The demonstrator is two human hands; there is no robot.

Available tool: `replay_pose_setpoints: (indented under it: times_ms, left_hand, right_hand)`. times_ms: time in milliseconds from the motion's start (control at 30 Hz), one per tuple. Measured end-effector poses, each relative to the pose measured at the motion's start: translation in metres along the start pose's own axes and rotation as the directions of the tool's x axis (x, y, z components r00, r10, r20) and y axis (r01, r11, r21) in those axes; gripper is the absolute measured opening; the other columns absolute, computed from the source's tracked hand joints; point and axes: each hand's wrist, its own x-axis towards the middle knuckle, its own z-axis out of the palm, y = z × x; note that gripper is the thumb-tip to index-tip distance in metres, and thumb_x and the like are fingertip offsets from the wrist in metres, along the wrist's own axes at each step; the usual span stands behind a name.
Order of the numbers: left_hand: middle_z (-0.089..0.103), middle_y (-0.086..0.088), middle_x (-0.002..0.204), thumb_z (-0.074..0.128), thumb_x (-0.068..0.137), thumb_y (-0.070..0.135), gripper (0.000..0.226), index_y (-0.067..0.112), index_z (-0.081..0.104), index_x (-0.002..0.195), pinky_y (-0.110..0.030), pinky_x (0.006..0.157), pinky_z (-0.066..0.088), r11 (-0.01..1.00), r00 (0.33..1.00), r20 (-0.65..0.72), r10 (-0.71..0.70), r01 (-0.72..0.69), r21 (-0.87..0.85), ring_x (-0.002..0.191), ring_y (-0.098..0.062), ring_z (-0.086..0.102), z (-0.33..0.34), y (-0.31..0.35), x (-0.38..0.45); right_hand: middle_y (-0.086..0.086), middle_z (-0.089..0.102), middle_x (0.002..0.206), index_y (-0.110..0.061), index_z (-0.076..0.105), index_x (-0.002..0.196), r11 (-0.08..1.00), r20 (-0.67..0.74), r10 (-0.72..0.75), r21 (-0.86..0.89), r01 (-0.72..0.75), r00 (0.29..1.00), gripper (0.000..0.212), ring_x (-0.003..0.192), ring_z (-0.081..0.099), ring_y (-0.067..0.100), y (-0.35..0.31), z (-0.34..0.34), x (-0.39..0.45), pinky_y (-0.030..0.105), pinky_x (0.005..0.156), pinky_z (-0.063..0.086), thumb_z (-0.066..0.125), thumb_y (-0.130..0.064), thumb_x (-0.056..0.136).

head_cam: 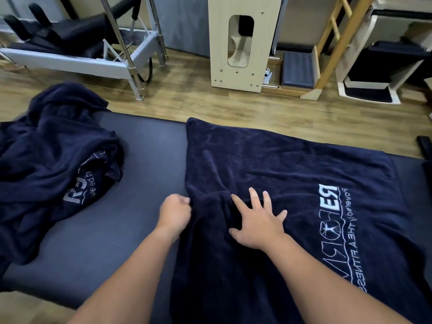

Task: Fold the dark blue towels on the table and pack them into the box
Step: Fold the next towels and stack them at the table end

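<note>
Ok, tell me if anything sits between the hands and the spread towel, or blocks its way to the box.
Nothing separates them: the left hand pinches the spread towel's edge, and the right hand lies flat on it. No box is in view, so that path cannot be judged.

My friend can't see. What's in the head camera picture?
Two bare hands work on a dark blue towel spread on a padded table: the left hand pinches its bunched edge while the right hand presses flat on it. A heap of crumpled towels lies to the left, with gym equipment beyond.
</note>
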Motion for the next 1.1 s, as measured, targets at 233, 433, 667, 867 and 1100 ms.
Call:
replay_pose_setpoints:
  times_ms: [233,433,667,867,1100]
  left_hand:
    - [0.069,-0.021,0.086,0.051,0.099,0.016,0.024,0.004,0.059,0.079,-0.047,0.072,0.062,0.992,0.992,-0.007,-0.124,0.124,0.032,0.076,-0.035,0.067,-0.056,-0.034,0.01]
    - [0.063,-0.007,0.073,0.077,0.085,0.029,0.028,0.008,0.058,0.078,-0.027,0.048,0.043,0.989,0.984,0.097,-0.15,0.148,0.029,0.061,-0.023,0.057,-0.047,-0.029,-0.006]
    - [0.053,-0.014,0.068,0.043,0.093,0.008,0.017,0.005,0.051,0.078,-0.035,0.047,0.05,0.959,0.956,0.179,-0.233,0.256,-0.12,0.055,-0.026,0.051,-0.052,-0.048,-0.05]
    - [0.066,-0.014,0.071,0.047,0.092,-0.008,0.021,0.0,0.064,0.103,-0.038,0.051,0.056,0.948,0.858,0.472,-0.205,0.294,-0.123,0.054,-0.024,0.06,-0.051,-0.069,-0.108]
    - [0.057,0.006,0.057,0.079,0.085,0.036,0.037,0.012,0.059,0.065,-0.032,0.06,0.048,0.99,0.956,0.282,0.08,-0.109,0.089,0.057,-0.015,0.052,-0.006,-0.067,-0.131]
  right_hand:
    - [-0.02,-0.031,0.16,-0.06,-0.019,0.147,0.998,0.005,0.039,0.052,-0.04,0.999,0.111,0.144,-0.037,0.039,0.008,0.002,-0.002,0.086,0.103,0.0,0.061,-0.08,0.073]
    - [0.003,-0.021,0.166,-0.041,-0.007,0.157,0.996,-0.142,-0.012,-0.086,-0.001,0.99,0.097,0.15,-0.023,0.042,-0.008,0.008,-0.015,0.075,0.112,0.004,0.057,-0.067,0.088]
    - [0.0,0.051,0.111,-0.026,0.059,0.114,0.952,-0.393,-0.296,-0.197,0.235,0.871,0.036,0.101,0.048,0.026,-0.021,0.046,-0.059,0.041,0.081,0.046,0.068,-0.047,0.087]
    - [0.006,0.03,0.146,-0.045,0.026,0.148,0.949,-0.172,-0.293,-0.172,0.264,0.94,0.067,0.133,0.027,0.035,-0.037,0.059,-0.087,0.068,0.109,0.025,0.051,-0.061,0.088]
    - [0.009,-0.002,0.161,-0.051,0.003,0.153,0.978,-0.05,-0.183,-0.114,0.176,0.982,0.083,0.149,-0.01,0.042,-0.048,0.071,-0.091,0.081,0.105,0.01,0.051,-0.06,0.085]
